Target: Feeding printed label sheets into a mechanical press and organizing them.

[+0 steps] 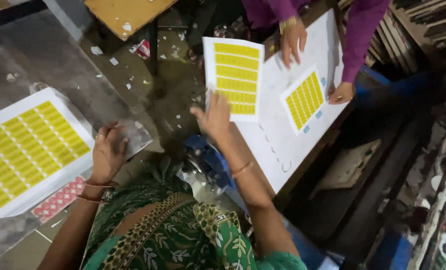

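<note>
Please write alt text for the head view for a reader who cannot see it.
The right hand holds a white sheet of yellow labels over a white board; the left hand rests beside a stack of similar sheets. A purple-sleeved co-worker's hand presses the board.

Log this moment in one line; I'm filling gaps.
left hand: on grey table | right hand: holding yellow label sheet

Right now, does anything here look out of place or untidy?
Yes. Small white paper scraps lie scattered over the dark floor between the tables. The yellow label sheet under the right hand hangs past the edge of the white board. The left hand rests beside a neat stack of label sheets.
</note>
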